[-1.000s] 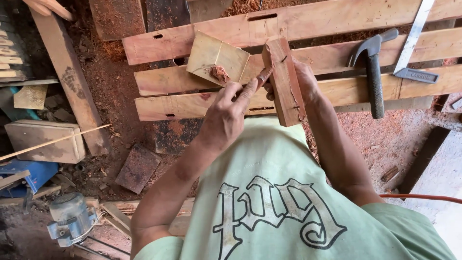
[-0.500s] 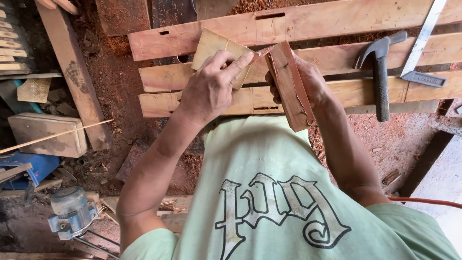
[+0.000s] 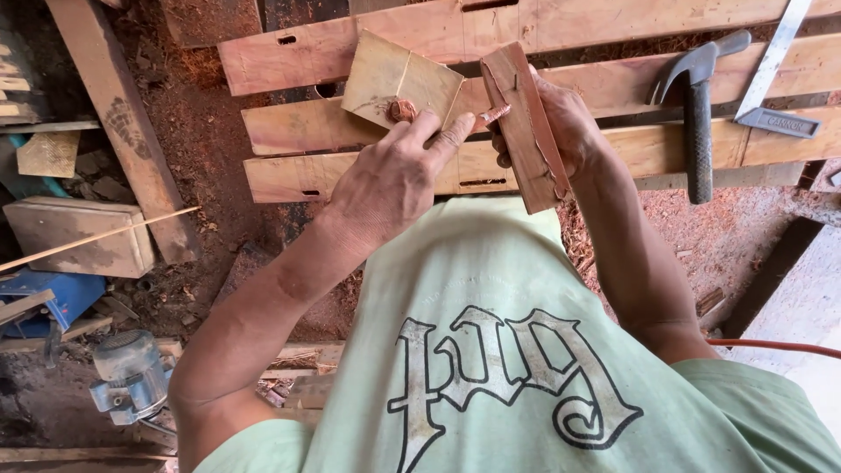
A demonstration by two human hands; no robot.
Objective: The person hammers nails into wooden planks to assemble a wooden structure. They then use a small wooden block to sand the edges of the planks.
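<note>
The right hand clamps a wooden block upright over the bench. At its nine o'clock, the left hand pinches a small stick against it.

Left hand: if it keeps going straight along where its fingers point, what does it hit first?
Likely the wooden block held in the right hand. The left hand points up and right, its fingertips pinching a small reddish piece that already looks to touch the block's face. Depth is unclear.
</note>
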